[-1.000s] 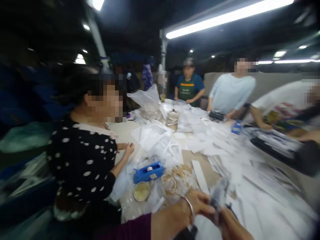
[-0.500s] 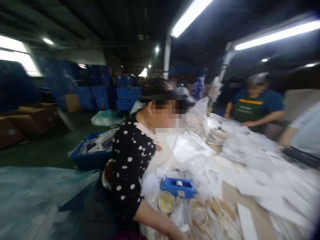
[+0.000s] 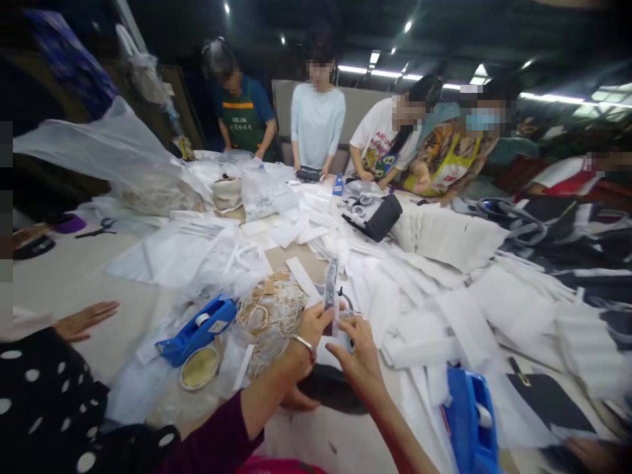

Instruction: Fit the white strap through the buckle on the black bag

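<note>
Fingers (image 3: 323, 320) of both hands pinch a clear packet (image 3: 331, 297); round tin (image 3: 199, 368) holds yellow paste.

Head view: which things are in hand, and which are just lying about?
In hand:
left hand
right hand
clear packet held between both

Lying about:
blue tape dispenser
round tin
scissors
black pouch

A blue tape dispenser (image 3: 197, 331) is lying on the table (image 3: 64, 273); a round tin (image 3: 199, 368) is sitting just beside it, tan rubber bands (image 3: 269, 306) piling near it, scissors (image 3: 97, 230) lying well apart.
</note>
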`<action>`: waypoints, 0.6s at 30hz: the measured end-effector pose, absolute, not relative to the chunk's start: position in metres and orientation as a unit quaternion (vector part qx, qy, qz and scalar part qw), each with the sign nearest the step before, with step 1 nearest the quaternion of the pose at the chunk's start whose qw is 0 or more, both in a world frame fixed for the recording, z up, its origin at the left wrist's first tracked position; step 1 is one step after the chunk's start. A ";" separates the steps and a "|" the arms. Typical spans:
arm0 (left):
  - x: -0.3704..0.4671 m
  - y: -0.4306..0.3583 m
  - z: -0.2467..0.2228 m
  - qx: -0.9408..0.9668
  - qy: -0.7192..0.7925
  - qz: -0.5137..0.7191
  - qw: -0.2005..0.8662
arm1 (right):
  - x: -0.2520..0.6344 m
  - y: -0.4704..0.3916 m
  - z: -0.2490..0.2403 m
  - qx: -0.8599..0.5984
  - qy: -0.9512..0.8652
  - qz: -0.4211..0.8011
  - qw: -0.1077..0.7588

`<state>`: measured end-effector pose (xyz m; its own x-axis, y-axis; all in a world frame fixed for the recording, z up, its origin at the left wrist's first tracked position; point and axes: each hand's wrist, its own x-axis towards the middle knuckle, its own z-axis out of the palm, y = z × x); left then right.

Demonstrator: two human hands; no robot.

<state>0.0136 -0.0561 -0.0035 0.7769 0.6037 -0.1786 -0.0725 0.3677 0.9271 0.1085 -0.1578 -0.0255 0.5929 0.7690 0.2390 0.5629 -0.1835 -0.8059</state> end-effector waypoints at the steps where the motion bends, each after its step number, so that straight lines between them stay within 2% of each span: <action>1: 0.026 -0.061 -0.010 0.529 0.247 0.224 0.780 | 0.109 -0.160 -0.023 -0.751 -0.400 0.180 0.493; 3: 0.044 -0.067 -0.020 0.542 0.226 0.236 0.775 | 0.111 -0.162 -0.021 -0.715 -0.338 0.290 0.539; 4: 0.049 -0.067 -0.023 0.528 0.220 0.233 0.787 | 0.111 -0.162 -0.022 -0.701 -0.326 0.305 0.556; 7: 0.053 -0.061 -0.019 0.440 0.213 0.190 0.852 | 0.110 -0.160 -0.030 -0.698 -0.385 0.191 0.573; 10: 0.048 -0.055 -0.013 0.442 0.204 0.165 0.858 | 0.106 -0.157 -0.039 -0.694 -0.437 0.093 0.564; 15: 0.041 -0.059 -0.025 0.587 0.249 0.245 0.730 | 0.106 -0.150 -0.049 -0.672 -0.336 0.285 0.595; 16: 0.042 -0.059 -0.029 0.580 0.252 0.255 0.732 | 0.106 -0.148 -0.052 -0.664 -0.335 0.293 0.601; 18: 0.042 -0.057 -0.033 0.517 0.258 0.233 0.782 | 0.108 -0.146 -0.060 -0.661 -0.375 0.220 0.612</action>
<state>0.0423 -0.0570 -0.0332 0.7581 0.6313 -0.1636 -0.0972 0.3575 0.9288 0.1077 -0.1461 -0.0597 0.6219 0.7648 0.1683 0.2268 0.0297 -0.9735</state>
